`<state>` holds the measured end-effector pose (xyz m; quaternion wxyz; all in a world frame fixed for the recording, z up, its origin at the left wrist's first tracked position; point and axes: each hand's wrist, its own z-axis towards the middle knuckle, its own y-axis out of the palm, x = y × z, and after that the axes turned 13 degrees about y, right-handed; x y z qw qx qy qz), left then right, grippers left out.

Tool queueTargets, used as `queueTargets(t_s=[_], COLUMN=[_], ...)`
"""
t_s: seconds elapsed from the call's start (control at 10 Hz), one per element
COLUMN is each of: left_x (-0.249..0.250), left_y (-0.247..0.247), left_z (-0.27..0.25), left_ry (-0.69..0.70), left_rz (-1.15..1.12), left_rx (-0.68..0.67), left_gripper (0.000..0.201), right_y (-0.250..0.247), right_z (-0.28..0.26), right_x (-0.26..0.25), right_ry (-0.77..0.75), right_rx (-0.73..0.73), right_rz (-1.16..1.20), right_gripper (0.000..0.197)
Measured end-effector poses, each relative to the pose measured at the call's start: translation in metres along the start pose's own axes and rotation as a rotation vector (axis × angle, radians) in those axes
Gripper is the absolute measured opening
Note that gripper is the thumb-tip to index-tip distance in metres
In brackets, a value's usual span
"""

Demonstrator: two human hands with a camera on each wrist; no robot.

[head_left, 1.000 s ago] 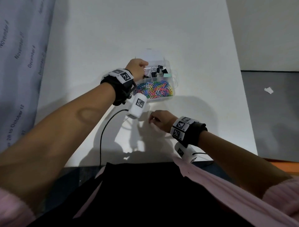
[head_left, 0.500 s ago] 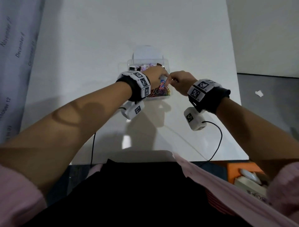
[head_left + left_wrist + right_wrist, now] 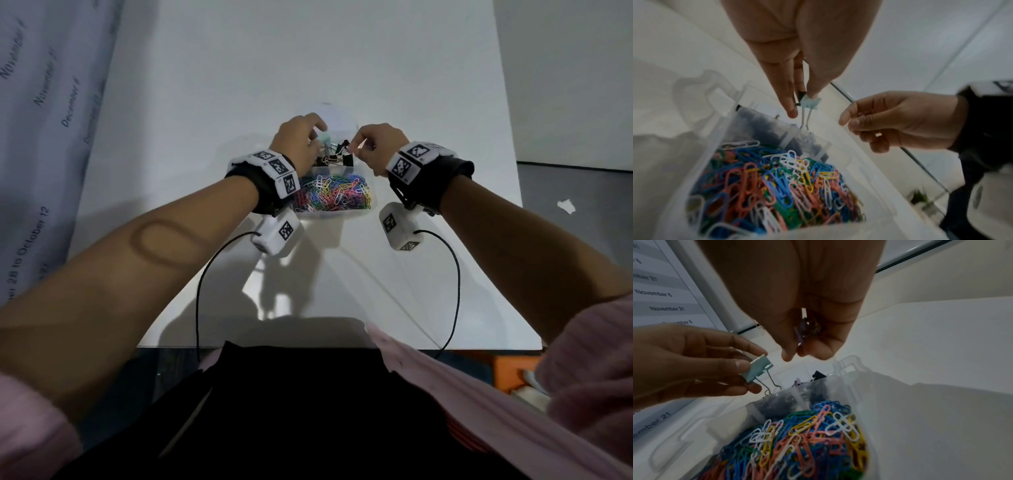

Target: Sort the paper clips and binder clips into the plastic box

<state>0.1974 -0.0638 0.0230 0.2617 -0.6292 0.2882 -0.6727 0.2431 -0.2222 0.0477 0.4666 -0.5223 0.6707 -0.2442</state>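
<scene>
A clear plastic box stands mid-table. Its near compartment is full of coloured paper clips; black binder clips lie in the far one. My left hand pinches a mint binder clip just above the far compartment, wire handles hanging down. My right hand hovers beside it at the box's far right, fingers curled round a small purple clip, mostly hidden in the palm.
The white table stretches far behind the box. A printed calendar sheet hangs along its left side. Black cables trail from both wrist cameras to the near edge. A paper scrap lies on the floor at right.
My right hand came up from the table's near part to the box. My left hand picked the mint binder clip out of the box and raised it over the far compartment.
</scene>
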Motion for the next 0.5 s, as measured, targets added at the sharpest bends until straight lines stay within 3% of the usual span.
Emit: queueTargets(t_s=[0.1,0.2,0.3,0.4,0.5], left_x=[-0.009,-0.013,-0.009,-0.013,-0.024], left_y=[0.001,0.0,-0.008,-0.014,-0.023], left_z=[0.001,0.003,0.002,0.001,-0.017], left_ry=[-0.161,-0.316,-0.357,-0.305,-0.221], left_rz=[-0.087,-0.245,-0.427,-0.362,-0.216], left_rx=[0.09,0.042,-0.09,-0.12,-0.055], left_gripper=[0.026,0.026,0.022,0.028,0.04], right_y=[0.0,-0.001,-0.005,-0.013,-0.024], right_z=[0.001,0.001,-0.005,-0.01,-0.021], right_x=[-0.011,-0.015,-0.012,0.0,0.021], right_ry=[-0.006,-0.008,0.01,-0.026,-0.045], right_rx=[-0.02,-0.014,-0.029,-0.007,0.064], right_rz=[0.036,0.042,0.071,0.088,0.146], right_gripper=[0.022,0.027,0.035,0.037,0.034])
